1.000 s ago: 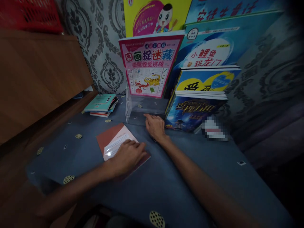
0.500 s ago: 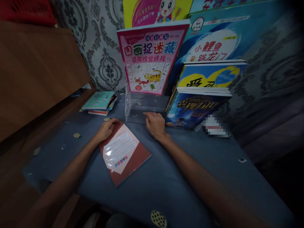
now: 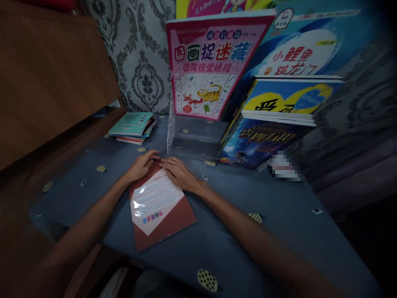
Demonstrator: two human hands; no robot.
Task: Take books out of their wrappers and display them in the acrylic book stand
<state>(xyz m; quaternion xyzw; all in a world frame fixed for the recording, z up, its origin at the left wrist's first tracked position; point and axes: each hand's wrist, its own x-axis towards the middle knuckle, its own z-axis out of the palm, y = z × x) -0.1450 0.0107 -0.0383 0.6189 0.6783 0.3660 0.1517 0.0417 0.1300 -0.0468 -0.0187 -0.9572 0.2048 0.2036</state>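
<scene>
A thin book (image 3: pixel 173 219) with a reddish-brown cover and a white text panel lies on the cloth-covered table, its printing upside down to me. At its far left corner my left hand (image 3: pixel 144 164) is closed on the edge, fingers bent. My right hand (image 3: pixel 180 173) grips the far edge close beside it, thumb over the cover and fingers along the edge. The fingertips of both hands nearly meet. Beyond them stands a clear acrylic book stand (image 3: pixel 195 145), with a pink book (image 3: pixel 211 70) upright at its back.
Blue books (image 3: pixel 257 140) stand in the rack's right part, with larger picture books (image 3: pixel 297 49) behind. A small stack of books (image 3: pixel 132 124) lies at the back left. A wooden cabinet (image 3: pixel 56 78) borders the left side. A blurred-out item (image 3: pixel 284 166) lies right of the rack.
My right hand has moved left from the front of the stand to the book's far edge. The book has turned slightly on the table, and the camera view has shifted.
</scene>
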